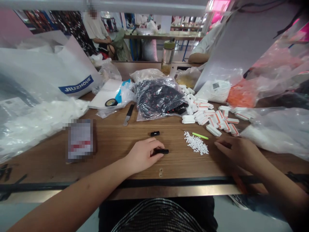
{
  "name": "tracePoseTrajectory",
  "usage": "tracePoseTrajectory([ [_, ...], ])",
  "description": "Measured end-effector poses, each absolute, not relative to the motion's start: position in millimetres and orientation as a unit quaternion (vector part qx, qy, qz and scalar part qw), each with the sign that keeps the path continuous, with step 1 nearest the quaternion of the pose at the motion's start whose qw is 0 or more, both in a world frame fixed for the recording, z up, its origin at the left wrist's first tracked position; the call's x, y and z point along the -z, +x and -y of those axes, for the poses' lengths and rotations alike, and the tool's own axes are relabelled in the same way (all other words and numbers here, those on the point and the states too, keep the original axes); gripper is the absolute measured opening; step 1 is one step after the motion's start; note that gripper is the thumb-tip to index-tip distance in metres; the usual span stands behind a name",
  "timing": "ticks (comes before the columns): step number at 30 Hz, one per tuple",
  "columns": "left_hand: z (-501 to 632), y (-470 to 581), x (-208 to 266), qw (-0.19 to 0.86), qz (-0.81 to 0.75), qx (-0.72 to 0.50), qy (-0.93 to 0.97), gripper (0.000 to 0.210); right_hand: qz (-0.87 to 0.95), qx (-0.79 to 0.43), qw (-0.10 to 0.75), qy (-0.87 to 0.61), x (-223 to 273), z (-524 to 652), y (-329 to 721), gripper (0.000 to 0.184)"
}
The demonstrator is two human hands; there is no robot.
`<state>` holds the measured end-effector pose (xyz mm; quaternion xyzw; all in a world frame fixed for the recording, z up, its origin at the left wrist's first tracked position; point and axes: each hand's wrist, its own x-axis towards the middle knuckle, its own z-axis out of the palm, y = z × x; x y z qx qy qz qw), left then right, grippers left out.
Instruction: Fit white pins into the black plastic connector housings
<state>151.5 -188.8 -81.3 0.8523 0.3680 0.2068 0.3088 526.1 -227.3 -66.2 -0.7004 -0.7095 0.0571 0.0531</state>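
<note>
Thumb and fingers of my left hand (147, 155) close around a small black slotted plastic piece, like a connector housing (163, 151), resting at the table's front middle. Just behind it lies a similar black piece (155, 133). My right hand (241, 151) hovers over the table on the right, fingers bent and slightly apart, with nothing visible in them; it is a little blurred. Left of that hand is a loose heap of tiny white plastic pieces (196, 143). A thin tool with a yellow-green handle (200, 136) lies along the heap's far edge.
A clear bag of black parts (159, 98) sits at the back middle. White blocks with orange stripes (218, 119) pile up on the right. A black-handled blade (129, 114), black tape roll (111, 102), pixelated box (80, 140) and bottle (167, 58) stand around. A person (98, 32) sits beyond.
</note>
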Motion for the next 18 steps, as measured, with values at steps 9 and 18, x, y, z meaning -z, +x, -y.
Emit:
tracePoseTrajectory([
  [9,189,150,81,0.320,-0.371,-0.198,0.849,0.016,0.701,-0.081,0.050,-0.707,70,221,537,0.021],
  [18,188,150,82,0.324,-0.378,-0.192,0.846,0.018,0.746,0.002,0.031,-0.666,68,229,526,0.026],
])
